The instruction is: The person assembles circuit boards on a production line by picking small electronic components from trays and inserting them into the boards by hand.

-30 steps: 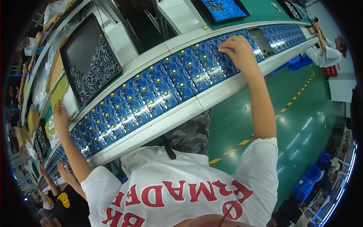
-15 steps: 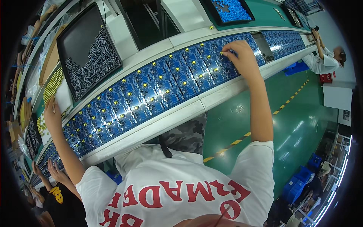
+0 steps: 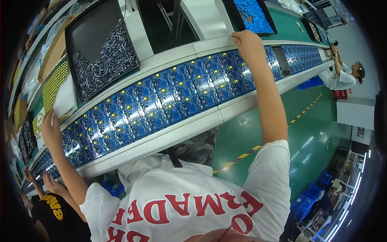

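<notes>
A row of blue circuit boards (image 3: 163, 97) with small yellow square components runs along the white-railed line in front of me. My right hand (image 3: 249, 45) reaches across the boards to the far rail (image 3: 209, 43). Its thumb and fingertips are pinched together there; whatever is between them is hidden. At the left, my left hand (image 3: 50, 128) has curled fingers at the lower edge of a sheet of yellow square components (image 3: 55, 85). The fingertips are close together, and I cannot make out what they hold.
Beyond the rail lie a black tray (image 3: 91, 32) of dark cylindrical parts and another tray of blue parts (image 3: 253, 16). Co-workers' hands (image 3: 52, 184) are at the line on the lower left. Another person (image 3: 342, 72) works at the far right end.
My right hand has moved from over a board to the far rail, where a small yellow piece lay earlier. My left hand stays by the yellow sheet. The view has shifted slightly.
</notes>
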The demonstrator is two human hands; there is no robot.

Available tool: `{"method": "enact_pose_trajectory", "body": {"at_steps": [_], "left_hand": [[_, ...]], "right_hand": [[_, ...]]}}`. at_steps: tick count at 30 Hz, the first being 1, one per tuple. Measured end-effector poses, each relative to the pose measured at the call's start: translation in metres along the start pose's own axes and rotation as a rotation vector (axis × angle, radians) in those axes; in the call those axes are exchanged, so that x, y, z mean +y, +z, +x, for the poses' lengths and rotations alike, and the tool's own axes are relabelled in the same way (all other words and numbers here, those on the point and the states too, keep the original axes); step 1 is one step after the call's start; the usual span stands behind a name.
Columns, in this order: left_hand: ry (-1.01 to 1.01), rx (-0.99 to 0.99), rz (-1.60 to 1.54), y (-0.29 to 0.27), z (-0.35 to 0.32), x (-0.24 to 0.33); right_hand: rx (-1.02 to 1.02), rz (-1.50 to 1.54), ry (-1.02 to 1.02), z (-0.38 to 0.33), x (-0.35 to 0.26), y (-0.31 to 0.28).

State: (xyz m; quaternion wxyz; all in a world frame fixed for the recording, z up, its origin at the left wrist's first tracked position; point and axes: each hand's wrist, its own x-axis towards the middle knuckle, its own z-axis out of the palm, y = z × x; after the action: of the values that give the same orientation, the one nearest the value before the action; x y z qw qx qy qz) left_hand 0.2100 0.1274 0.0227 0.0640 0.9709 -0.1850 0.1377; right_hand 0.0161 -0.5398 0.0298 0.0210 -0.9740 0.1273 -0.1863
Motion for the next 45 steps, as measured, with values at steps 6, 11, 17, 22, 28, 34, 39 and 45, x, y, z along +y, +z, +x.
{"method": "enact_pose_trajectory", "body": {"at_steps": [6, 11, 17, 22, 28, 34, 39, 45], "left_hand": [[-0.033, -0.017, -0.018, 0.001, -0.006, -0.009], [-0.067, 0.022, -0.026, -0.003, 0.002, -0.004], [-0.012, 0.057, 0.055, 0.007, 0.006, -0.019], [-0.016, 0.092, 0.119, 0.008, 0.006, -0.018], [0.108, 0.176, 0.203, 0.013, 0.009, -0.030], [0.118, 0.199, 0.222, 0.016, 0.008, -0.035], [0.194, 0.157, 0.227, 0.013, 0.012, -0.046], [0.099, 0.150, 0.149, -0.003, 0.010, -0.044]], "right_hand": [[-0.020, 0.221, -0.029, -0.013, -0.007, -0.028], [-0.118, 0.282, 0.025, -0.022, -0.002, -0.039], [-0.163, 0.217, -0.171, -0.024, 0.005, -0.032], [-0.186, 0.231, -0.095, -0.026, -0.002, -0.032], [-0.229, 0.177, -0.140, -0.024, -0.001, -0.035], [-0.246, 0.155, -0.207, -0.024, 0.000, -0.037], [-0.259, 0.162, -0.241, -0.022, 0.006, -0.033], [-0.104, 0.279, -0.250, -0.029, 0.016, -0.028]]}}
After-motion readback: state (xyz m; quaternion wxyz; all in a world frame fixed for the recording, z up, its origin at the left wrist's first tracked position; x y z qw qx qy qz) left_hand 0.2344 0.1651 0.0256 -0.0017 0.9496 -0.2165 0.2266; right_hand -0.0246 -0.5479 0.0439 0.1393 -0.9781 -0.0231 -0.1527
